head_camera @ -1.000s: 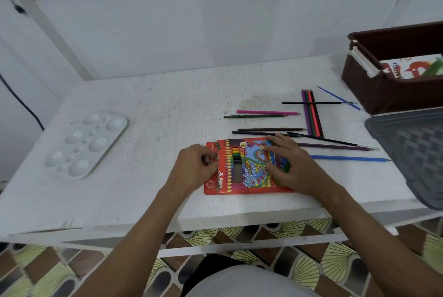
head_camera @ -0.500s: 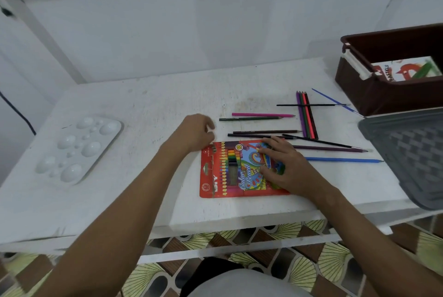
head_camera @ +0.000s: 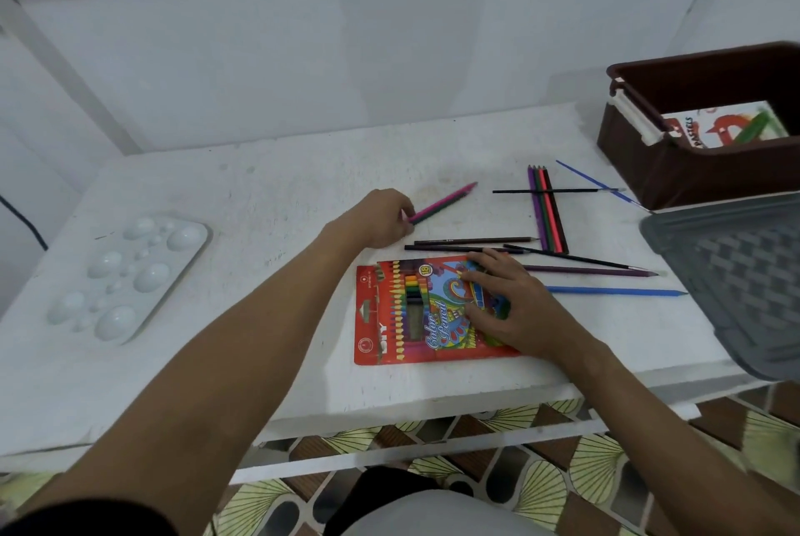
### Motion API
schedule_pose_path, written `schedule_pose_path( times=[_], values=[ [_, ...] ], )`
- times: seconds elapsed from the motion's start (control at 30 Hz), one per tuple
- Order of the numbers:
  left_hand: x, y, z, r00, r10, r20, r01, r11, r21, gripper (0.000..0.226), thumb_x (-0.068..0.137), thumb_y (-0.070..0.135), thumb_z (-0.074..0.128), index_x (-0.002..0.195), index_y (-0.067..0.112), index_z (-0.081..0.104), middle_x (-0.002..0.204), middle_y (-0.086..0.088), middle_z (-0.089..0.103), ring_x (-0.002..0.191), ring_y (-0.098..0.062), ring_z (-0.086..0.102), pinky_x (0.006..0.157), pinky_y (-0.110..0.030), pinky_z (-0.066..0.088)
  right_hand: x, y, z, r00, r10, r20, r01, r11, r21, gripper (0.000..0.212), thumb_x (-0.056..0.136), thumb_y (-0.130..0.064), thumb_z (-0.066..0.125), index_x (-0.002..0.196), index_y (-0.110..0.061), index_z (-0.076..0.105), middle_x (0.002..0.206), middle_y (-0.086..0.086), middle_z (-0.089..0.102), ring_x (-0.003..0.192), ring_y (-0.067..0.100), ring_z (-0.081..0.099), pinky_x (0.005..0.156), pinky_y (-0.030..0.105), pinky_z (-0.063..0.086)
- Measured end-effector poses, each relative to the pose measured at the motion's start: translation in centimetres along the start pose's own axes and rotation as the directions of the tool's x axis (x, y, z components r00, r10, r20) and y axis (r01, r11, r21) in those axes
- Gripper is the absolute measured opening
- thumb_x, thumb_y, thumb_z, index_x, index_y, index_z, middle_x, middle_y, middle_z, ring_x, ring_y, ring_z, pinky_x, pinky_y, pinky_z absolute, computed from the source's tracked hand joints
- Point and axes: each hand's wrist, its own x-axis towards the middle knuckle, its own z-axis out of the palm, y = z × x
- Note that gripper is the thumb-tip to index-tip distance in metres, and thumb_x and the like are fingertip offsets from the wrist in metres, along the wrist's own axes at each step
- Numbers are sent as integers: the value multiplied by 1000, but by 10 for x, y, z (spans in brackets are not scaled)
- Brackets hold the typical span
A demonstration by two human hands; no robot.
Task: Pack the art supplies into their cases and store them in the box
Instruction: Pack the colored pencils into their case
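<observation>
The pink and green pencils (head_camera: 439, 203) are now in the left hand (head_camera: 381, 218). A moment ago that hand was at the left end of the red pencil case (head_camera: 426, 310), and the two pencils lay flat on the desk (head_camera: 268, 189), side by side. Now their near ends are pinched in the fingers and their far tips point up and to the right. So the hand has gone to fetch more pencils for the case, and these two look like the next ones to go in.

The grip of the left hand is clenched on the two pencils. They stick out past the fingers, just above the case's top left corner.

The right hand (head_camera: 508, 308) lies flat and released on the right part of the case, pressing it down so it stays put.

More loose pencils (head_camera: 547, 211) and thin brushes (head_camera: 558, 190) lie near the case, above it and to its right. The brown box (head_camera: 692, 172) sits at the far right of the desk, well apart from the hands. A white paint tray (head_camera: 130, 276) rests far to the left.
</observation>
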Motion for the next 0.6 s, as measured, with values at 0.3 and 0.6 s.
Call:
schedule_pose_path(
  times=[0.3, 0.6],
  values=[
    [-60, -41, -14, 972, -228, 48, 233, 964, -130, 20, 87, 24, 66, 103, 13, 66, 94, -3, 66, 81, -16, 60, 67, -25, 43, 0, -1, -2, 1000, -6, 11, 6, 1000, -1, 58, 85, -51, 57, 136, -26, 48, 151, -9, 32, 139, 1, 13, 112, 30, 22],
    [-150, -21, -6, 867, -485, 115, 390, 517, -762, 17, 85, 20, 70, 101, 15, 69, 90, -10, 71, 72, -16, 61, 61, -27, 48, 1, -4, -1, 1000, 0, -2, 0, 1000, 13, 60, 81, -52, 53, 135, -24, 50, 150, -6, 35, 138, 2, 14, 114, 38, 27]
  ],
)
